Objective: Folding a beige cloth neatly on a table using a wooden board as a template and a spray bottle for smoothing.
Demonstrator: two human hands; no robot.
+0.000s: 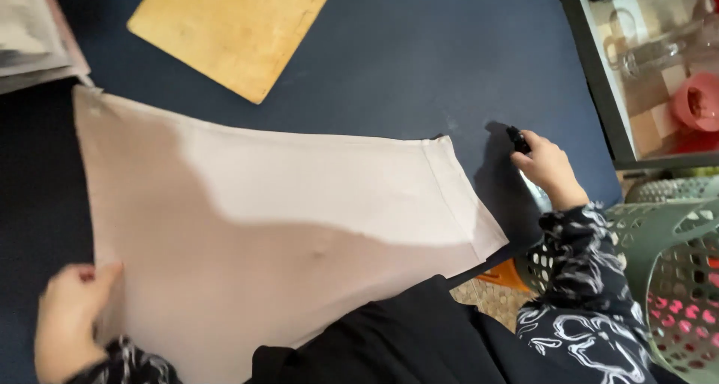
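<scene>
Beige fabric (284,227) flat on dark blue table (419,62); soft, light, limp, likely best gripped at hemmed edges. Left hand (67,324) pinching near corner. Right hand (547,167) closed round small black object (518,138), off cloth

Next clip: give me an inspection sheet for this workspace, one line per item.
Surface: dark blue table, partly in shadow.
Job's things: pale beige cloth spread flat across the table; small dark object, possibly a marker, kind unclear.
Clutter: tan board at the far edge; stacked grey sheets at the far left.
Hands: left hand grips the cloth's near left edge; right hand closed on the dark object, beside the cloth's right hem.
Cables: nothing seen.
Surroundings: green perforated basket at right; black-framed shelf holding clear and pink items.
</scene>
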